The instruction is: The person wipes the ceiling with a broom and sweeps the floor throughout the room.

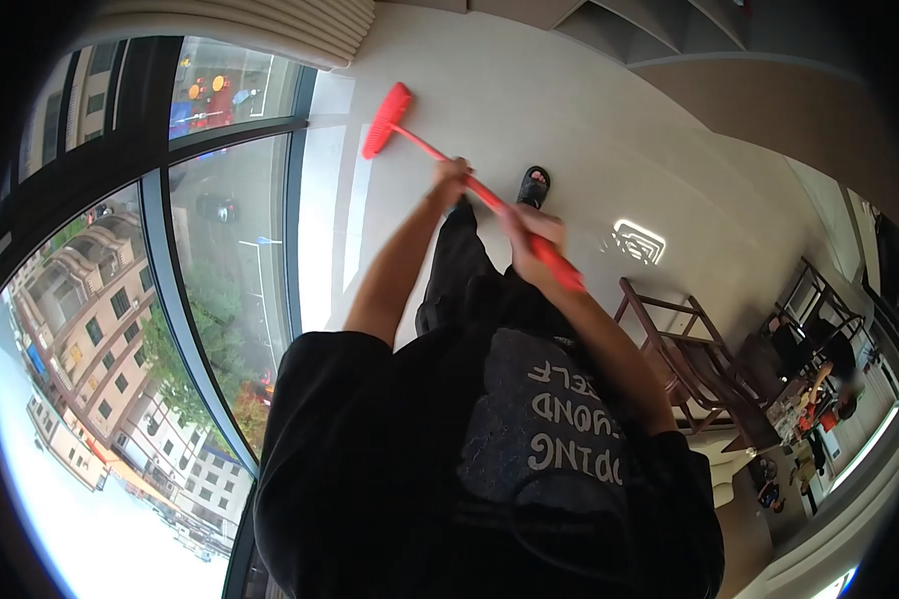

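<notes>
A red broom (484,196) slants across the middle of the view. Its wide red head (388,120) rests at floor level, up and to the left, close to the window side. My left hand (451,177) is wrapped around the handle on the side nearer the head. Higher up the handle, near its thick end, my right hand (537,240) is closed on it and slightly blurred. Some fingers of both hands are hard to make out. The handle's end sticks out past my right hand, in front of my body.
Pale, shiny floor (449,70) reflects a light. Tall windows (235,240) line the left, with a pleated curtain (300,25) at top left. A dark wooden chair (684,344) stands at right, with more furniture beyond. My foot in a black sandal (534,185) is ahead.
</notes>
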{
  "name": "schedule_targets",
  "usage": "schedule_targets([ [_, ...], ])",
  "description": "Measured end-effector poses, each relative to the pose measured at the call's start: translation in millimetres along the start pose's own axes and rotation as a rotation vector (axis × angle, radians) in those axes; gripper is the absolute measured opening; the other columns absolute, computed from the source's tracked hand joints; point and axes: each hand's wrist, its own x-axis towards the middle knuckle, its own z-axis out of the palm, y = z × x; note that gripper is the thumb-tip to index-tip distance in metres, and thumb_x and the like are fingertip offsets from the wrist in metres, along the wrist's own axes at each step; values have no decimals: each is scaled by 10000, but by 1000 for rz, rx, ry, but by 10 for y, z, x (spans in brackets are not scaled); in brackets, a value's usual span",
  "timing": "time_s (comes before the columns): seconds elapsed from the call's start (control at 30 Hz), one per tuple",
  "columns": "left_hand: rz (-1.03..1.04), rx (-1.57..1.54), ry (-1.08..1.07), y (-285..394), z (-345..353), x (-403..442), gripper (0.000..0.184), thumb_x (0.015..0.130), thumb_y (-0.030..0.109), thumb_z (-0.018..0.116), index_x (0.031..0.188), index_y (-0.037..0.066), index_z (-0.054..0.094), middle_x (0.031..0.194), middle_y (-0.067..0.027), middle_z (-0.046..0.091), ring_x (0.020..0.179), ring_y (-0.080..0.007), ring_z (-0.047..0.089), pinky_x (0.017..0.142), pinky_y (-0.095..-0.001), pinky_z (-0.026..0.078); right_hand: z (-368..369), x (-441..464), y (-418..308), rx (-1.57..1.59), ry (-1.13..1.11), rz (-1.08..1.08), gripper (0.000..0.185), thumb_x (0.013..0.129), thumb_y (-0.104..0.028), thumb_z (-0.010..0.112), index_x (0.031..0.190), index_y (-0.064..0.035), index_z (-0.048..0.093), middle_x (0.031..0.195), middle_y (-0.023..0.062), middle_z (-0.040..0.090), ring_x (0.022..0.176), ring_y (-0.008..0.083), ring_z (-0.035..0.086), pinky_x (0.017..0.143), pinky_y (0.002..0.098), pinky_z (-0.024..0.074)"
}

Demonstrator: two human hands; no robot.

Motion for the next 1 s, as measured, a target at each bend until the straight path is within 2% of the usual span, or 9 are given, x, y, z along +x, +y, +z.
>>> schedule_targets([
  [0.03,-327,-32,144,200,385,-268,114,797,51,538,686,52,513,620,-68,504,563,-207,538,549,-347,485,-221,-125,-48,-46,32,9,212,903,-60,527,712,24,567,593,25,487,519,84,455,489,244,361],
  [0.07,-411,131,138,406,679,-626,44,804,49,519,762,46,531,638,-80,527,583,-218,556,522,-347,472,-419,-260,-124,-79,53,14,232,903,-43,503,685,25,547,583,31,481,522,97,466,511,251,389],
  [0.13,-421,-107,61,173,957,-870,104,779,127,602,822,42,563,669,-52,586,512,-151,569,422,-308,470,-761,-410,-146,-105,64,21,255,902,-26,479,658,25,527,573,37,474,524,110,478,533,257,416],
  [0.3,-379,-70,153,10,1140,-976,209,765,120,608,921,31,500,700,-71,562,552,-178,579,425,-321,480,-951,-433,-127,4,-5,-212,229,816,82,463,593,33,475,536,86,490,472,208,516,553,318,496],
  [0.53,-282,-287,198,999,388,-683,140,769,142,631,813,47,538,690,-50,545,549,-167,527,462,-316,441,-129,438,-601,95,-36,-685,253,751,118,521,552,9,408,524,94,516,445,230,536,456,319,451],
  [0.63,-268,-342,169,1485,168,-569,166,816,169,615,898,69,510,732,-52,562,609,-163,527,519,-337,431,78,648,-712,25,-87,-673,254,771,109,531,559,19,426,532,95,509,464,214,539,488,291,449],
  [0.73,-276,-100,110,1566,-61,-188,193,860,247,560,914,64,530,812,-35,624,646,-161,568,696,-422,484,214,671,-570,-55,-185,-303,247,823,39,583,614,47,452,581,110,503,505,214,490,513,271,408],
  [0.9,-262,-24,252,907,-40,252,118,859,145,508,825,42,554,725,-87,597,528,-168,553,433,-307,471,349,302,117,-76,-141,-203,199,837,12,604,670,65,510,644,132,541,585,176,528,581,243,428],
  [1.0,-312,-69,157,531,256,133,160,852,170,551,967,60,570,840,-75,625,647,-214,626,583,-354,528,72,118,-41,-56,50,-144,104,839,15,598,752,70,586,662,123,577,574,162,545,575,233,436],
])
